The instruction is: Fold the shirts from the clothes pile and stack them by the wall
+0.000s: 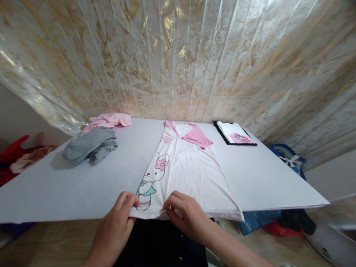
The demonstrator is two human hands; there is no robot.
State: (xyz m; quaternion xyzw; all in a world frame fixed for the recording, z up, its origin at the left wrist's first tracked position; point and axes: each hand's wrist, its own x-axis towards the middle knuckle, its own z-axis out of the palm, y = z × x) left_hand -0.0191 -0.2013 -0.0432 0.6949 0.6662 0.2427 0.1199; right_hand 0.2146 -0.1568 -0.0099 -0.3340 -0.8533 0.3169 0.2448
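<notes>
A white T-shirt [194, 178] with pink sleeves and a cartoon bunny print lies on the white table, its collar at the far side and its hem along the near edge. One side is folded inward, so the bunny sits cut off at the left fold. My left hand [118, 215] pinches the hem at the left corner. Farther right, my right hand [185, 211] grips the same hem between thumb and fingers, just past the bunny's feet. The hem's right corner lies loose on the table edge.
A crumpled grey garment [91, 144] and a pink cloth [111, 120] lie at the table's [264, 178] back left. Folded white and black clothes [236, 133] are stacked at the back right. More clothes [261, 220] lie below the right edge. A gold-patterned curtain [172, 55] hangs behind.
</notes>
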